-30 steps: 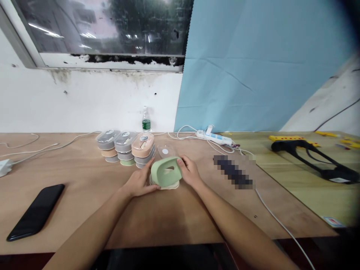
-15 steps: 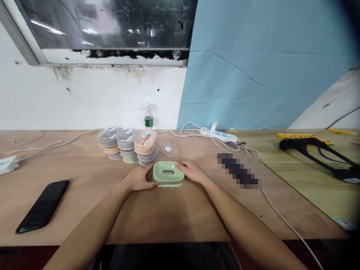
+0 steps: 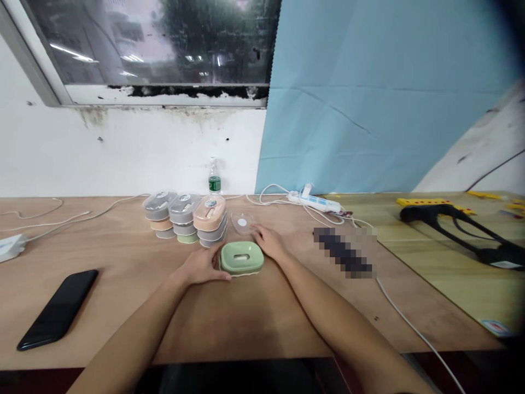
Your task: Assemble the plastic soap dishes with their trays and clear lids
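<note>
Left hand [image 3: 200,266] against green lidded box [image 3: 241,258], right hand [image 3: 268,243] near clear lid [image 3: 242,222]

Left hand [image 3: 202,266], right hand [image 3: 269,243] stretched forward

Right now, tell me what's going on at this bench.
A person is working bare-handed at a wooden bench. The left hand rests against the side of a green slotted box with a cream base, which sits flat on the bench. The right hand lies beside the box, its fingers close to a clear oval lid. Behind them stand three stacks of similar boxes, and a black smartphone lies off to the left.
</note>
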A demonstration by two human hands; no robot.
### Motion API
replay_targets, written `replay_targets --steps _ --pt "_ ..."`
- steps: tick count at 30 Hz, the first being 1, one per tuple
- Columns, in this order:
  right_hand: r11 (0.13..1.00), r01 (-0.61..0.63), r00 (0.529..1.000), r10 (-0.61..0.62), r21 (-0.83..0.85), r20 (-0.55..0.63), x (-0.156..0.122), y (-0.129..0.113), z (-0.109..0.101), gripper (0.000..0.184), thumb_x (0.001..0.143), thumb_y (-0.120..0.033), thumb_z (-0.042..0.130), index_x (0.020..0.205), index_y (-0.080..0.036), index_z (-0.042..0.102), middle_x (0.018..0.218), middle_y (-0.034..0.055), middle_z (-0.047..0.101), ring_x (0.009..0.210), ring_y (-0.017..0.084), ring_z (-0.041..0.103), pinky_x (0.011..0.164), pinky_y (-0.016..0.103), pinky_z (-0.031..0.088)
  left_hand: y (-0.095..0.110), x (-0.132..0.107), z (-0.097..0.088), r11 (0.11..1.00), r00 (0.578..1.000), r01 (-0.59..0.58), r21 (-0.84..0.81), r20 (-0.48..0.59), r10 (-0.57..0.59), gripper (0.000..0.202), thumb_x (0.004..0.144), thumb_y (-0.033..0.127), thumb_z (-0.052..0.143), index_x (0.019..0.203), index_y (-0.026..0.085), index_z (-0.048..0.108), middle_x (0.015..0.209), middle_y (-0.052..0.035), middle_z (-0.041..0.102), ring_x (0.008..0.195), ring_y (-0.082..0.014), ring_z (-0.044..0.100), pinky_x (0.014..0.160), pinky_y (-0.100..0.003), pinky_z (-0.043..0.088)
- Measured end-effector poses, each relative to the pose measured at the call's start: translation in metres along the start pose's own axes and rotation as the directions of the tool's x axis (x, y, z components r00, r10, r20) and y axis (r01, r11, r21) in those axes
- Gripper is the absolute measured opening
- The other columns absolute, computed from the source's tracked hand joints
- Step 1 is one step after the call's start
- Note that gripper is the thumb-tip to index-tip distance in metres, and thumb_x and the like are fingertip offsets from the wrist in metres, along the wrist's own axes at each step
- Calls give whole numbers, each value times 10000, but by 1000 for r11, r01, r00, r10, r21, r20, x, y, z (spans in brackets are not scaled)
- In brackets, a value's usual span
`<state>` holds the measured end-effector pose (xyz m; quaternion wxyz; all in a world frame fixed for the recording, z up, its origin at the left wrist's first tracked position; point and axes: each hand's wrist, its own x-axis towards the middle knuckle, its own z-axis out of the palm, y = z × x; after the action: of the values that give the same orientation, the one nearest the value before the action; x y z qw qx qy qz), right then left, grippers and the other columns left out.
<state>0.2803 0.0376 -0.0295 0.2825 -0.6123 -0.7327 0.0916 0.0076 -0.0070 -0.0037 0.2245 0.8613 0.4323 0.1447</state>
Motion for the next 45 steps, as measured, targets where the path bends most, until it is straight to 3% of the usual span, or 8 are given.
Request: replay_targets --steps 5,11,16,23,30,36,40,45 --pt "999 23 997 -19 -49 78 -1 13 1 282 808 -465 606 936 -216 645 808 31 681 717 168 588 610 243 344 3 -1 -1 1000 1000 -4 14 3 4 768 786 670 513 1403 240 362 826 -27 644 778 -222 614 627 -267 404" --pt "967 -155 975 183 202 -129 -7 16 -2 397 687 -562 677 797 -206 541 650 -28 576 590 135 513 549 231 323 3 0 -1 999 999 -16 38 33 15 708 759 646 567 1325 232 472 769 -16 637 675 -191 588 570 -256 375" --pt "894 -53 936 199 444 -289 -16 -3 -9 408 745 -606 600 765 -216 482 586 -54 487 533 114 448 546 235 355 2 0 -1 998 999 -32 48 35 31 702 759 643 568 1323 236 474 765 -16 632 661 -186 580 558 -258 363" --pt "533 -110 949 307 839 -71 -20 -16 -13 555 818 -745 314 713 -221 465 474 -56 415 368 97 342 371 235 263 -4 -1 1 997 998 -63 -51 -19 62 833 768 596 597 1431 192 295 736 12 600 682 -179 571 600 -263 395" --pt "572 -241 965 224 784 134 -27 -27 -12 492 791 -676 493 649 -205 500 387 -61 408 323 83 326 335 219 219 8 -5 3 979 963 -164 -122 -235 132 846 797 521 617 1462 209 197 834 5 622 643 -139 563 641 -263 440" --pt "533 -360 933 188 766 308 -32 -41 -25 498 818 -531 498 1128 -151 588 407 -64 484 303 89 340 307 198 207 3 -2 4 990 946 -143 -8 -294 134 729 774 571 626 1374 228 397 940 -34 640 804 -190 607 738 -302 464" --pt "662 -317 942 138 680 305 -32 -37 -29 500 839 -464 462 1217 -159 581 455 -49 510 372 109 420 378 211 304 0 -1 4 988 957 -153 18 -245 153 705 795 579 598 1364 205 415 951 -45 640 829 -191 605 757 -301 461" --pt "860 -124 969 -3 496 247 -30 -25 -30 405 855 -477 465 907 -150 698 811 45 691 734 186 598 653 269 442 1 -2 1 992 975 -123 19 -184 125 686 777 595 603 1330 214 469 949 -47 663 820 -200 616 745 -299 460"
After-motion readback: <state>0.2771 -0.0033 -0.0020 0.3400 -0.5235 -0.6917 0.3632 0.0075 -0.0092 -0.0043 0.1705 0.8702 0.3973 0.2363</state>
